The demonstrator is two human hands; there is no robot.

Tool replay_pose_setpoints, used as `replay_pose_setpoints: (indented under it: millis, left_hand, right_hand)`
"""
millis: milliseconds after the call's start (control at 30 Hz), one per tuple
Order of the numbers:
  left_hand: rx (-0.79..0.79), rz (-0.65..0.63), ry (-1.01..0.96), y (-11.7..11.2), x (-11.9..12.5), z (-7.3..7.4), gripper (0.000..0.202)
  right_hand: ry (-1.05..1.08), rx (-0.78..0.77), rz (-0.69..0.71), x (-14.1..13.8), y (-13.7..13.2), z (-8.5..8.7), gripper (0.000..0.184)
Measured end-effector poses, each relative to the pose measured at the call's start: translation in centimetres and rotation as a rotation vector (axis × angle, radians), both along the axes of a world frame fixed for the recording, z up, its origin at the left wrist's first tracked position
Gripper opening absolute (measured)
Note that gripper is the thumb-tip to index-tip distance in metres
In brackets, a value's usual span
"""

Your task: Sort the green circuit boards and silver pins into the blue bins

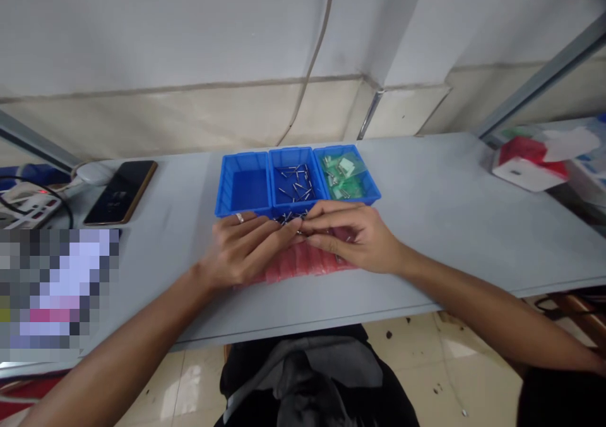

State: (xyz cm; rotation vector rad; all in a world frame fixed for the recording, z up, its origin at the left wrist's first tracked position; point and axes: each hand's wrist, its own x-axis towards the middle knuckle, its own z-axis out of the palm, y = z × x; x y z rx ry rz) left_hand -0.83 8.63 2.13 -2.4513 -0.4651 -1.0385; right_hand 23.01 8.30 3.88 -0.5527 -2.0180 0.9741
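My left hand (249, 247), with a ring on one finger, and my right hand (367, 237) meet fingertip to fingertip in front of the blue bins. Both are closed in a pinch; whatever lies between the fingertips is too small or hidden to make out. Beneath them is a pink plastic sheet or bag (296, 264), partly covered by the hands. Small dark and metallic pin-like pieces (284, 218) show just behind the fingertips. Beyond, the middle blue bin (272, 180) holds several thin metal pins (298, 184).
A left blue bin (219, 193) and a right blue bin (374, 193) flank the middle one; the right bin holds green-tinted plastic bags (348, 184) with small pieces. A phone (120, 193) and a power strip (35, 209) lie left. A red-and-white box (530, 165) stands far right.
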Motion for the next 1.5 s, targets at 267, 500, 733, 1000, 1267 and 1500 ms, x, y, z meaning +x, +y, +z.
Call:
replay_pose_setpoints:
  millis: [267,500,733,1000,1267,1500]
  left_hand:
    - [0.004,0.017,-0.075,0.1,-0.1,-0.2,0.024]
    - [0.004,0.052,-0.048,0.1,0.0,0.0,0.021]
    - [-0.051,-0.002,-0.014,0.0,0.1,0.2,0.021]
    - [-0.057,0.053,-0.058,0.0,-0.1,0.2,0.018]
    - [-0.062,0.088,-0.055,0.1,-0.2,0.0,0.018]
    - [-0.045,0.092,-0.064,0.0,0.0,0.2,0.019]
  right_hand:
    - [0.076,-0.015,-0.147,0.1,-0.3,-0.2,0.016]
    - [0.147,0.002,-0.215,-0.1,-0.4,-0.5,0.013]
    - [0.161,0.006,-0.268,-0.1,-0.8,-0.5,0.008]
    - [0.218,-0.149,-0.355,-0.2,-0.5,-0.8,0.009]
    - [0.088,-0.077,-0.34,0.6,0.8,-0.5,0.028]
    - [-0.533,0.758,-0.074,0.9,1.3,-2.3,0.023]
